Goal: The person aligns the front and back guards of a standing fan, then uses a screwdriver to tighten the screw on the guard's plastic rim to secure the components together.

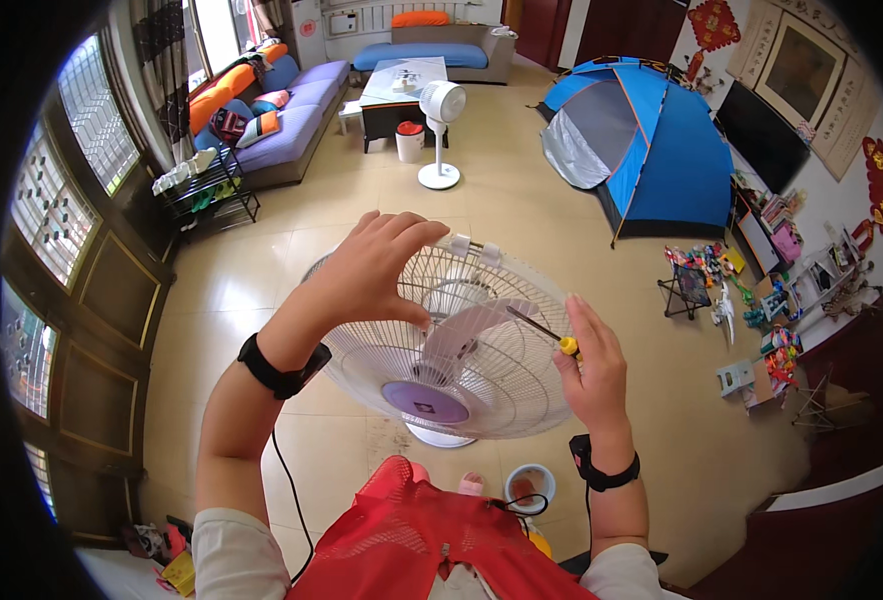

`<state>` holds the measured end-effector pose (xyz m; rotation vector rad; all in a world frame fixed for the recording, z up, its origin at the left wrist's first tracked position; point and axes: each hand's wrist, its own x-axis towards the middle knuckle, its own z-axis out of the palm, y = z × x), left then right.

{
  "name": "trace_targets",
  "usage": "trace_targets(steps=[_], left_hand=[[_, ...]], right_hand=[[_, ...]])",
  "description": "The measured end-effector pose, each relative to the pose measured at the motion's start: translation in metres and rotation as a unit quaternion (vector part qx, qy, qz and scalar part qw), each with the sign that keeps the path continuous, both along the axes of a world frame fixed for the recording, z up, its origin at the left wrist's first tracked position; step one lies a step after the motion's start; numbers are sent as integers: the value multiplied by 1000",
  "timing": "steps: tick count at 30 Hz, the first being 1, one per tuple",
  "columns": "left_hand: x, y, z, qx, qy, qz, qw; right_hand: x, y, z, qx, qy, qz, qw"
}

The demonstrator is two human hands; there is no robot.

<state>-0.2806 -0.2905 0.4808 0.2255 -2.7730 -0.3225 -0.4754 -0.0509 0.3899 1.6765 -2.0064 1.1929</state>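
Note:
In front of me stands a floor fan with a round white wire guard [501, 400], light blades [476, 335] behind the wires and a purple centre cap [425, 402]. My left hand [371, 275] is at the guard's upper left. Its fingers stretch over the top rim and its thumb is spread apart in front of the wires. A screwdriver [568, 346] with a yellow handle is in my right hand [593, 370], beside the guard's right rim. The dark shaft slants up and left across the guard. White clips [476, 248] sit on the top rim.
A white bucket [529, 488] stands by my feet. Farther off are a second white fan [441, 105], a low table [401, 82], a purple sofa [296, 120] and a blue tent [651, 150]. Toys [706, 265] sit along the right, a shoe rack [206, 188] at left.

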Motion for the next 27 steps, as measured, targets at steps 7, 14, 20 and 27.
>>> trace_targets(steps=[7, 14, 20, 27], left_hand=[[-1, -2, 3, 18, 2, 5, 1000], [-4, -2, 3, 42, 8, -10, 999], [-3, -4, 4, 37, 9, -15, 999], [0, -3, 6, 40, 8, -16, 999]], right_hand=[[-23, -5, 16, -25, 26, -43, 998], [-34, -22, 43, 16, 118, -21, 993], [-33, -26, 49, 17, 154, -42, 987], [-31, -24, 52, 3, 150, -33, 988]])
